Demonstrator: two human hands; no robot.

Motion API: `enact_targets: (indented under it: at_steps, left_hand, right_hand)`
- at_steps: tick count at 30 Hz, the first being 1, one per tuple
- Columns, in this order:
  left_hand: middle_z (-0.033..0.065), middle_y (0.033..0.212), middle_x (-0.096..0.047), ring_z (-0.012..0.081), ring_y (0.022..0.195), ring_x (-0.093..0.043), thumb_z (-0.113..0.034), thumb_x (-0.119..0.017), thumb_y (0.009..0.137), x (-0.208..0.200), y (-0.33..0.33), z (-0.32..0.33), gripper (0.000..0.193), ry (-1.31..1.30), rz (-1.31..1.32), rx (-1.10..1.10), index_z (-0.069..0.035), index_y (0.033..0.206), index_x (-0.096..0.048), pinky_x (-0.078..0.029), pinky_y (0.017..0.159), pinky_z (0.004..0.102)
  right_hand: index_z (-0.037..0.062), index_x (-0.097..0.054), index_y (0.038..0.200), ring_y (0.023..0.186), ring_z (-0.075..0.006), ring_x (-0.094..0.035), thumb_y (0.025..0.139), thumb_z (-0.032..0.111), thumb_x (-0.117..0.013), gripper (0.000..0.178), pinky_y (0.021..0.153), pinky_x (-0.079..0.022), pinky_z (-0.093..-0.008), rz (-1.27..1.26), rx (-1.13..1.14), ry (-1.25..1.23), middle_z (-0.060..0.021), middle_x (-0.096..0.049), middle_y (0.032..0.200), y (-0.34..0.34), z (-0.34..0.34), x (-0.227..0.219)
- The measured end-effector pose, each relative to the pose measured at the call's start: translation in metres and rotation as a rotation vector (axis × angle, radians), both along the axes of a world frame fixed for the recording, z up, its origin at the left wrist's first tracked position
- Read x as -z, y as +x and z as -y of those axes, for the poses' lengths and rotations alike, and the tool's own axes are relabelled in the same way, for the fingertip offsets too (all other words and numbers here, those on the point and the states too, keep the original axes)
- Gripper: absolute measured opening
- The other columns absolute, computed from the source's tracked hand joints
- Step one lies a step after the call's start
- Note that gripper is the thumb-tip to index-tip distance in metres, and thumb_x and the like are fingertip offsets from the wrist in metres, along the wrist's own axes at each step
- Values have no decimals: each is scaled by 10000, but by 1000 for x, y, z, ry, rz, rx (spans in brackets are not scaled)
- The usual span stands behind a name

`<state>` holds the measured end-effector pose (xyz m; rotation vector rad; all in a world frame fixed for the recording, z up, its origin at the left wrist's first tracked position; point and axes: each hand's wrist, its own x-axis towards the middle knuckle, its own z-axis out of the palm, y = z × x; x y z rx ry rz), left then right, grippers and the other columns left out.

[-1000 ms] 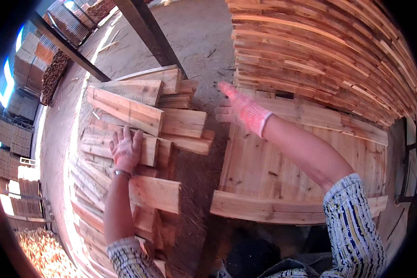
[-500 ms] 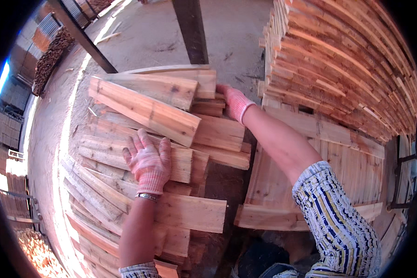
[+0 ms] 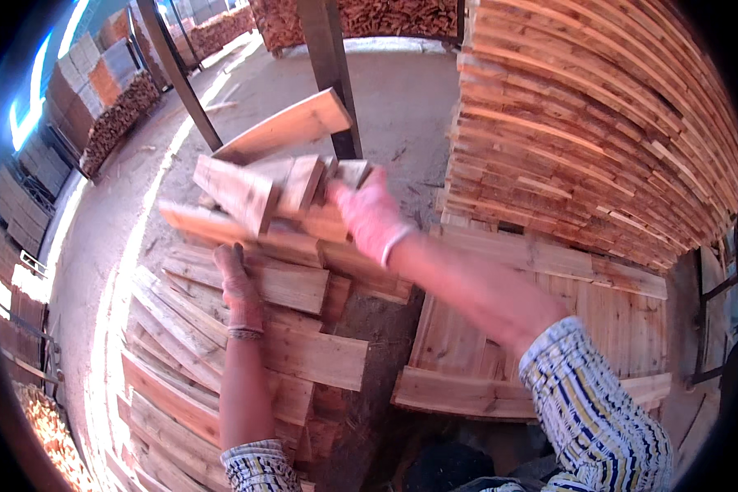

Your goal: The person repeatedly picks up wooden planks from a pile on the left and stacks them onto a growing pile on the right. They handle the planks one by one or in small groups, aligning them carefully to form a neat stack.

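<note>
A loose heap of sawn wooden boards lies in front of me on the left. My right hand, in a pink-and-white glove and smeared by motion, is closed on the near ends of a few short boards at the far side of the heap. These boards are raised and tilted. Just beyond them, another board slants up toward the post. My left hand, gloved too, is edge-on against the heap's middle boards; its fingers are mostly hidden, so a grip cannot be made out.
A tall stack of boards stands at the far right. Before it lies a low platform of flat boards, with a crosswise board along its near edge. A dark metal post rises behind the heap, and a thinner post leans left of it.
My right hand has tightened on board ends and lifted them, tilting the top boards. My left hand has turned from lying flat to edge-on. The view has tipped upward.
</note>
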<state>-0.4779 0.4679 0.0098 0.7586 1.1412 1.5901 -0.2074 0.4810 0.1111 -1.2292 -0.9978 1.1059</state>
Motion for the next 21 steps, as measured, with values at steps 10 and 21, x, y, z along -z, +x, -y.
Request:
enact_targets:
  at_steps: [10, 21]
  left_hand:
    - [66, 1199, -617, 254, 1056, -617, -463, -600, 964, -74, 98, 72, 497, 22, 498, 157, -132, 1332, -540, -519, 901, 433]
    - [172, 1341, -563, 348, 1178, -575, -324, -614, 955, -41, 261, 172, 562, -239, 545, 514, -48, 1417, -453, -468, 1014, 494]
  right_hand:
    - [95, -504, 1188, 1176, -390, -496, 713, 67, -758, 540, 960, -483, -471, 804, -149, 837, -152, -508, 1261, 42, 140, 20]
    - [123, -560, 1055, 1059, -302, -613, 710, 141, -695, 371, 813, -581, -391, 1229, -237, 1240, -86, -605, 1162, 194, 265, 10]
